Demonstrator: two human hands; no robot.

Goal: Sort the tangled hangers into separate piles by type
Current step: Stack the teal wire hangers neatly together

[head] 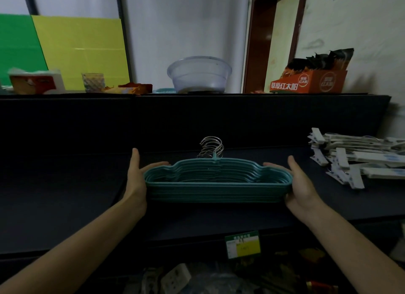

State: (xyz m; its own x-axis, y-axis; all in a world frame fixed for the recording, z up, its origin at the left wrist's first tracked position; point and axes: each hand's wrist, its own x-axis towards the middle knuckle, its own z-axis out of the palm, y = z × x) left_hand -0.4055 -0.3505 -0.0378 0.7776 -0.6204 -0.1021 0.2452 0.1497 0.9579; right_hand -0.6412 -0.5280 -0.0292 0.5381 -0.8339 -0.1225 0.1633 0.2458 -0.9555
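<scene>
On dark shelf (65, 184), mid-frame: 1 neat stack of teal hangers (217, 191), lying flat, metal hooks (211, 148) bunched at the far side and pointing up. Clamped at both ends between 2 hands. At left end, left hand (137, 182): palm against the stack, fingers (157, 164) together and curved round the far edge, thumb raised, off the plastic. At right end, right hand (303, 186): same grip mirrored, fingers (274, 165) together along the far edge, thumb up and free. Resting on the shelf or just above it: cannot tell.

To the right, well apart, on the same shelf: heap of white clip hangers (355, 157). On the shelf's front edge, below the stack: green-and-yellow tag (242, 244).

On the ledge above: clear basin (199, 74) in the middle, orange box (309, 82) of dark packets to the right, glass (93, 82) and tissue pack (36, 82) to the left. Behind these, against the wall: yellow board (81, 50), green board (17, 48) beside it.
</scene>
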